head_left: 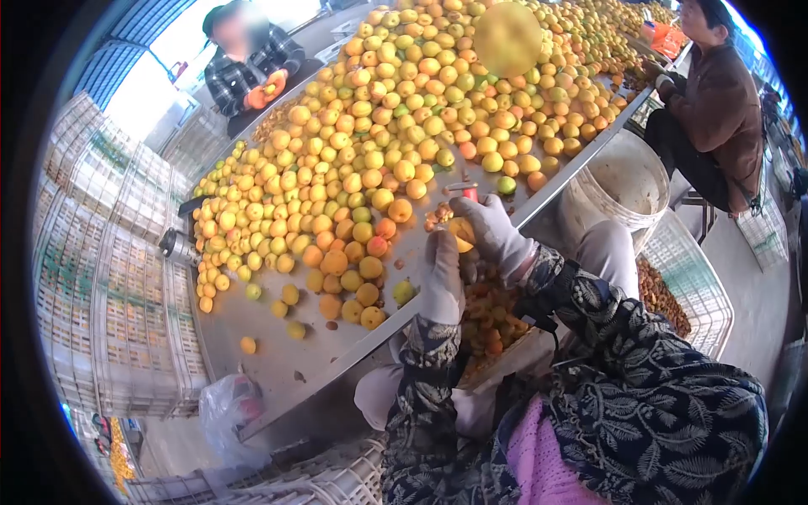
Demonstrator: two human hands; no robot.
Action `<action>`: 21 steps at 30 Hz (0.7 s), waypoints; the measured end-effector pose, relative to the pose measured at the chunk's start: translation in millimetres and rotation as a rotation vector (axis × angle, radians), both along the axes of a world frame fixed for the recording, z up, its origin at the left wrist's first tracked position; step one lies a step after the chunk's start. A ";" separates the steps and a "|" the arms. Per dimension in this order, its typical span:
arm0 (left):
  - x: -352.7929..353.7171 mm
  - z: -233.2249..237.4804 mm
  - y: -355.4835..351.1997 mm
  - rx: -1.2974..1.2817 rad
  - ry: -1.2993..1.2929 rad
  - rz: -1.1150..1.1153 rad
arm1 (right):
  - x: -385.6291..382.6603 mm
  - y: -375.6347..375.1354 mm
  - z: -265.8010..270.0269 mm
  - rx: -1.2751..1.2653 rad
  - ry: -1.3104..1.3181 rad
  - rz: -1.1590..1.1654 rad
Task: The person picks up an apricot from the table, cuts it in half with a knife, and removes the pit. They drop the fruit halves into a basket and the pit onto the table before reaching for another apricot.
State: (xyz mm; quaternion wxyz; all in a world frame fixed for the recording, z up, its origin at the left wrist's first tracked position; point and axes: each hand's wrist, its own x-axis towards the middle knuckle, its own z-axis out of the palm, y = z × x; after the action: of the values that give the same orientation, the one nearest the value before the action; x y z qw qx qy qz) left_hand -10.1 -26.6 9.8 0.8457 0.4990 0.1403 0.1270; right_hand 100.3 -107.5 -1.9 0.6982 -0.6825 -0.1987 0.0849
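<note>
Both my hands wear pale gloves and meet over the near edge of a metal sorting table. My left hand and my right hand close together on one orange apricot. A small red-handled tool sticks up above my right hand's fingers; whether that hand grips it is unclear. A big heap of yellow and orange apricots covers the table beyond my hands. Below my hands, on my lap, sits a container of cut apricot halves.
A person in a plaid shirt sits at the far side. Another person in brown sits at the right end. A white bucket and a plastic crate of pits stand to my right. Stacked white crates rise at left.
</note>
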 end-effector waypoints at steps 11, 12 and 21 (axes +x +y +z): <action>-1.3 27.2 -22.7 1.312 -0.039 0.277 | 4.0 -6.1 -4.7 -0.095 0.223 0.181; -1.5 24.9 -20.2 1.274 0.023 0.280 | 1.4 -4.5 -7.5 -0.066 0.284 0.224; 5.4 -13.5 16.2 1.139 -0.060 0.300 | -18.4 -31.1 49.3 -0.222 0.019 0.416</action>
State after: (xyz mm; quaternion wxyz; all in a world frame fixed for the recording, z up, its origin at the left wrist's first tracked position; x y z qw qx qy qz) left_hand -4.7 -10.4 -3.8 0.4206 0.8455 0.0951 0.3148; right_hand 81.9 -138.6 47.3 0.5880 -0.6987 -0.3181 0.2547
